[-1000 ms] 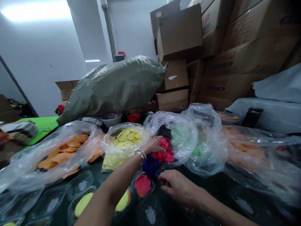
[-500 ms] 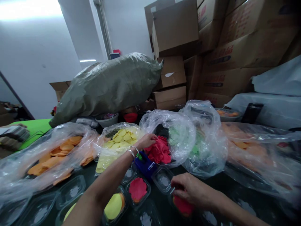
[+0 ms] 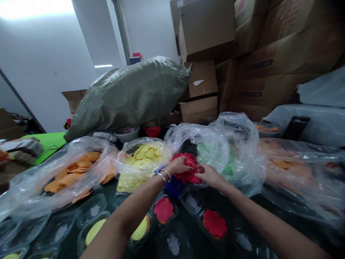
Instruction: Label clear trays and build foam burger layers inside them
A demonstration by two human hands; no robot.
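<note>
A pile of red scallop-edged, flower-shaped pieces [image 3: 192, 176] lies in an open clear plastic bag. My left hand [image 3: 180, 165], with bracelets at the wrist, rests over the left side of this pile, fingers closed on red pieces. From the right, my right hand [image 3: 210, 175] pinches the pile's right edge between thumb and fingers. Below, a clear plastic tub [image 3: 191, 200] stands beside a blue object [image 3: 174, 189], partly hidden by my left arm. Two nearer tubs hold a red flower-shaped piece [image 3: 163, 210] and another red flower-shaped piece [image 3: 215, 223], each over something orange.
Bags of orange pieces [image 3: 68, 178], yellow discs [image 3: 147, 154] and green pieces [image 3: 229, 167] line the dark table. More clear tubs [image 3: 58, 228] stand at the front left. A large stuffed sack [image 3: 132, 95] and stacked cartons [image 3: 207, 32] rise behind.
My right hand has moved up and left from the front right tub to the red pile, leaving that tub's red piece uncovered. My left hand stays at the pile. The view has shifted slightly.
</note>
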